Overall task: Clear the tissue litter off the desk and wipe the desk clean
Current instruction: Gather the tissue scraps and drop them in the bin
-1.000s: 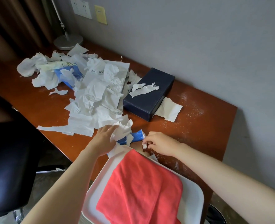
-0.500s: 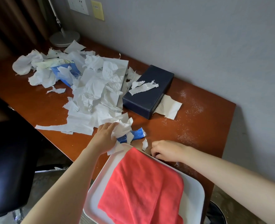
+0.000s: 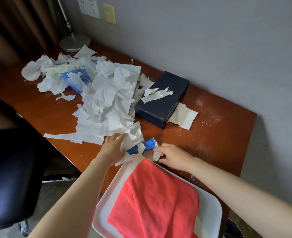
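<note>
A heap of torn white tissue covers the middle of the brown desk. My left hand grips a bunch of crumpled tissue at the near desk edge, beside a blue wrapper. My right hand pinches a small white tissue scrap just past the wrapper's right end. A red cloth lies in a white tray below both hands. White crumbs speckle the desk at the right.
A dark blue tissue box with a tissue strip on top stands by the wall, a loose sheet at its right. A blue tissue pack and a lamp base sit at the far left. A black chair stands left.
My right hand has picked the small scrap off the desk by the tray edge. My left hand keeps its hold on the tissue bunch by the blue wrapper.
</note>
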A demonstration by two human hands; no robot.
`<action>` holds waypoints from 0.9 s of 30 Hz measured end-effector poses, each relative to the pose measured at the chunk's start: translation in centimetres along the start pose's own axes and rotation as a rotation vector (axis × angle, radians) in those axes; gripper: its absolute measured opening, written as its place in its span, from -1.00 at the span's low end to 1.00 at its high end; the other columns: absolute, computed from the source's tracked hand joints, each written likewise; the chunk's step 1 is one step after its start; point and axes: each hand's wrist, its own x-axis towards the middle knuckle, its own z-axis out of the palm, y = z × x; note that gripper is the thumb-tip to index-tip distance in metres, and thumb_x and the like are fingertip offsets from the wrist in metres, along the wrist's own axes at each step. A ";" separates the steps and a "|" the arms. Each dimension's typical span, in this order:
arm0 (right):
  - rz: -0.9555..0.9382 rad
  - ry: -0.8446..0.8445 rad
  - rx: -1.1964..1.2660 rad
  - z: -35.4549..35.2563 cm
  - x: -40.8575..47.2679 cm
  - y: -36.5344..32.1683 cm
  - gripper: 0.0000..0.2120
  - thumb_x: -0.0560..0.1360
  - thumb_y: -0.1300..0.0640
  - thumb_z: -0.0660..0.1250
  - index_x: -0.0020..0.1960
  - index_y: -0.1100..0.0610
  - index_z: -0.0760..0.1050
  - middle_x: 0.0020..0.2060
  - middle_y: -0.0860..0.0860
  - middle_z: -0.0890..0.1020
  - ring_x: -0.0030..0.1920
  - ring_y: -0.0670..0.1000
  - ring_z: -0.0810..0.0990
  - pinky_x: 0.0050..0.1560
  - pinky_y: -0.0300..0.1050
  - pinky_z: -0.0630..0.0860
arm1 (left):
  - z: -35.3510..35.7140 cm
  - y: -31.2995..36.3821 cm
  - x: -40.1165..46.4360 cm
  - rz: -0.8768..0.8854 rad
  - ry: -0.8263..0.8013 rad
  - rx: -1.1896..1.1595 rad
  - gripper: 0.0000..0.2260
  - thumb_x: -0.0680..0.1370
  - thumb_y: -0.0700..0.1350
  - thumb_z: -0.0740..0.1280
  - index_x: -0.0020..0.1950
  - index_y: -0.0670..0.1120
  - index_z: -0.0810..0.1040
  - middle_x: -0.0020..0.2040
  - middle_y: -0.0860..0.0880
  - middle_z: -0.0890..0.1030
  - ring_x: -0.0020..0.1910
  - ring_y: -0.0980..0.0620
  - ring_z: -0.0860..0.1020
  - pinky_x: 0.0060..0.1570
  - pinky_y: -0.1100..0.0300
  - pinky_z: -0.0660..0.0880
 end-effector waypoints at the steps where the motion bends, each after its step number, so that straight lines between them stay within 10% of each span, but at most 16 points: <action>1: -0.001 -0.018 -0.010 0.4 0.2 -0.1 -0.62 0.54 0.23 0.26 0.35 0.04 0.42 0.11 0.00 0.46 0.08 0.00 0.50 0.10 -0.14 0.44 | 0.0 0.0 0.1 -0.004 0.010 0.009 -0.54 0.60 -0.08 0.22 0.48 0.06 0.20 0.47 -0.05 0.20 0.42 -0.12 0.17 0.37 -0.04 0.26; 7: 0.027 0.093 0.027 1.5 1.2 -0.4 -0.87 0.55 0.13 0.28 0.02 0.14 0.57 -0.08 -0.07 0.42 -0.05 0.02 0.52 -0.04 -0.07 0.47 | 0.2 -0.1 1.0 0.003 0.008 0.104 -0.67 0.58 -0.15 0.24 0.36 -0.10 0.40 0.33 -0.09 0.39 0.28 -0.07 0.37 0.30 0.11 0.36; 16: 0.034 0.283 0.262 2.0 4.1 -3.3 -0.86 0.54 0.23 0.29 0.04 0.27 0.55 0.39 -0.02 0.32 0.30 0.00 0.41 0.12 -0.37 0.26 | 0.4 1.2 1.5 -0.013 0.141 0.007 -0.73 0.60 -0.20 0.17 0.29 -0.13 0.49 0.34 -0.10 0.36 0.34 -0.08 0.28 0.29 0.11 0.31; 22: 0.132 0.303 0.487 1.9 6.1 -5.3 -0.91 0.55 0.11 0.28 -0.09 0.12 0.46 -0.09 0.01 0.55 -0.10 -0.03 0.50 -0.29 -0.34 0.32 | 0.3 1.8 2.0 0.023 0.092 0.035 -0.77 0.56 -0.09 0.28 0.19 -0.11 0.47 0.29 -0.05 0.42 0.31 -0.05 0.35 0.26 0.11 0.29; 27: 0.255 0.289 0.595 1.5 7.2 -6.4 -0.75 0.59 0.08 0.23 0.23 0.12 0.41 0.15 0.07 0.55 0.11 0.00 0.54 -0.07 -0.30 0.42 | 0.0 2.3 2.2 -0.030 0.039 -0.030 -0.73 0.55 -0.09 0.31 0.22 -0.12 0.42 0.12 -0.08 0.54 0.15 -0.08 0.49 0.18 0.10 0.39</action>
